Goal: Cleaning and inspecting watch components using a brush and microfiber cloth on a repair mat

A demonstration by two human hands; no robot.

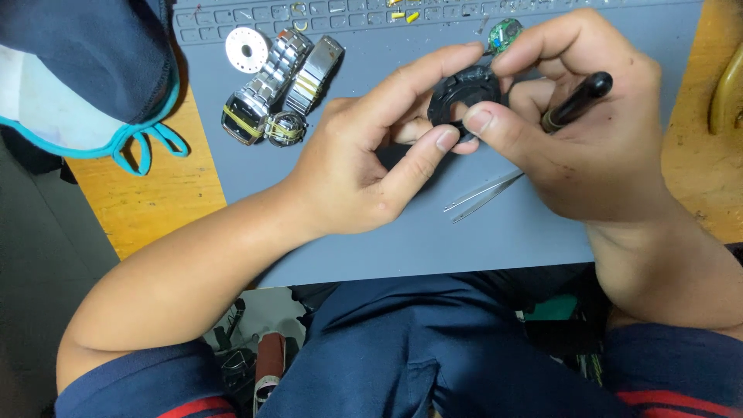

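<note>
Both hands up over the grey work mat (402, 232), working one part between them. Left hand (364, 166) closed on the black watch case (464, 97): index finger lies over its top rim, thumb and middle fingertip pinch the lower edge. Right hand (588, 131) also gripping the case, thumb tip pressed on its lower right side, index curled over the top right. Same hand has a black-handled tool (576, 101) tucked between fingers and palm w/ handle end sticking out to the right; tip hidden, can't tell what kind.

Case sits ring-like, open centre facing cam, held clear of the mat, approx mid-top of frame.

On mat:
- tweezers (484, 195) lying just below the hands, untouched
- small green round movement (505, 32) just above the right fingers, near the mat's top edge
- silver/gold metal watch w/ bracelet (271, 89) at upper left, well apart from hands
- white round disc (247, 49) beside the bracelet
- few small yellow bits (405, 15) in the tray slots along the top edge

Wooden bench (147, 197) under the mat. Dark blue cloth w/ teal trim (85, 70) fills the top left corner.
</note>
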